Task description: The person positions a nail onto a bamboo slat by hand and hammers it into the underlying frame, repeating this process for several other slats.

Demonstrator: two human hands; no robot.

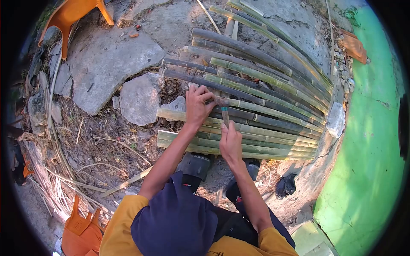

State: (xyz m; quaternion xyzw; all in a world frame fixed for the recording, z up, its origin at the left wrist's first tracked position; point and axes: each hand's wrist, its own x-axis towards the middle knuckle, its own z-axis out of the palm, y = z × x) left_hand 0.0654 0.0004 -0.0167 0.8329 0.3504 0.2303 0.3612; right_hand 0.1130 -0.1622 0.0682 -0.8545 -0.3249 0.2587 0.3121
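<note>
My right hand is wrapped round the handle of a hammer with a teal band near its head. The hammer head lies over the bamboo, right beside the fingertips of my left hand. Those fingers are pinched together at the left part of the slats; whatever they hold is too small or hidden to make out. Under both hands, split bamboo slats lie side by side, running left to right and green to dark grey. A crosspiece shows beneath them farther up.
Broken concrete slabs lie at the left, with thin bamboo strips beside them. Orange plastic chairs stand at the upper and lower left. A white stone block sits at the slats' right ends, near a green floor. A black bag lies lower right.
</note>
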